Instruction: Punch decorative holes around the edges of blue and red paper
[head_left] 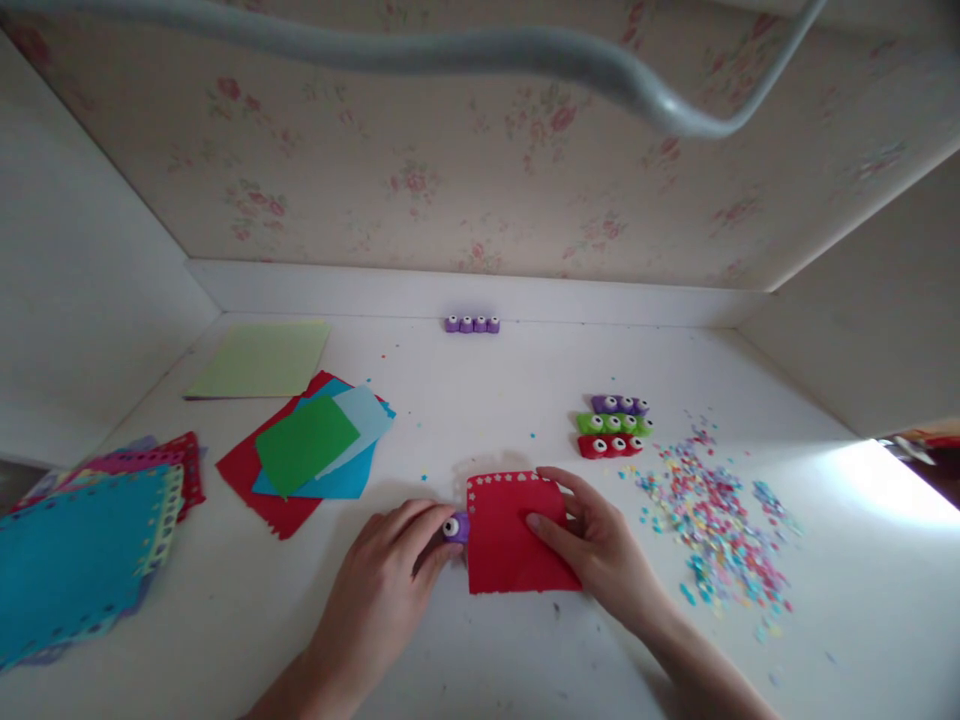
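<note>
A purple craft punch point(460, 528) with a white, dark-centred button is pinched between the thumb and fingers of my left hand point(397, 555). It meets the left edge of a red paper sheet point(517, 545). My right hand point(596, 535) grips that sheet along its right side, thumb on top and fingers at the edge and behind. Small punched shapes run along the sheet's top edge and begin down its upper left side. Whether the paper sits inside the punch's slot is hard to make out.
Purple punches point(472, 325) line the back. Purple, green and red punches point(615, 425) stand in rows at right, near scattered confetti point(724, 530). Leftward lie pale green paper point(259, 360), a green sheet point(307, 440) on others, and punched blue sheets point(82, 560). A grey cable point(450, 50) crosses above.
</note>
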